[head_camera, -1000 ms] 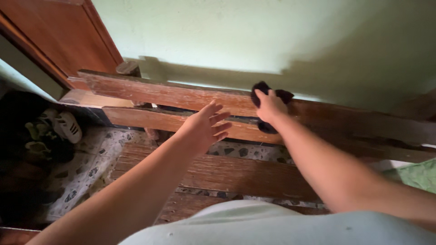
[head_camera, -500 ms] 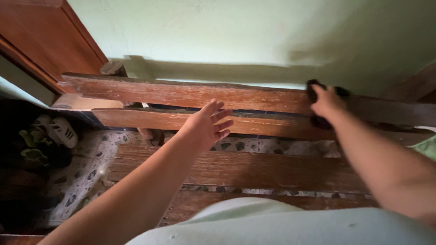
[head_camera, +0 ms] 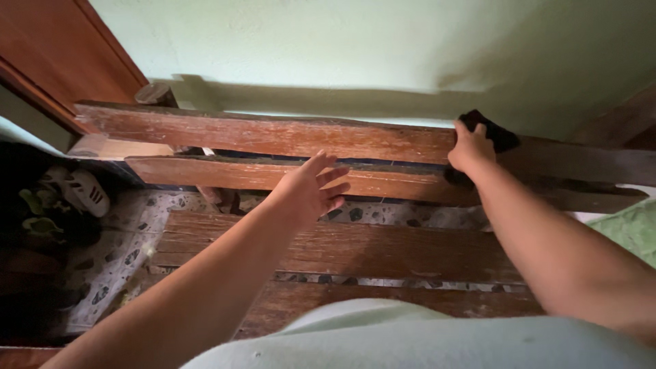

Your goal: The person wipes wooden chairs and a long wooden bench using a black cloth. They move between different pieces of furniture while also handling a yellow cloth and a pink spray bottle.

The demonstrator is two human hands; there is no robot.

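My right hand (head_camera: 469, 148) grips a dark cloth (head_camera: 497, 133) and presses it on the top wooden slat (head_camera: 266, 134) of a brown bench's backrest, toward its right end. My left hand (head_camera: 311, 189) hovers with fingers spread over the lower backrest slat (head_camera: 225, 173), holding nothing. Worn wooden seat boards (head_camera: 383, 249) lie below both arms. A pale green garment (head_camera: 410, 338) fills the bottom of the view.
A pale green wall (head_camera: 355, 48) rises behind the bench. A brown door frame (head_camera: 61, 55) stands at the upper left. White and dark shoes (head_camera: 72, 195) sit on the speckled terrazzo floor (head_camera: 130, 253) at the left. Green patterned fabric (head_camera: 632, 229) shows at the right edge.
My right hand slid the cloth rightward along the top slat, then drew back slightly left. My left hand stayed spread over the lower slat.
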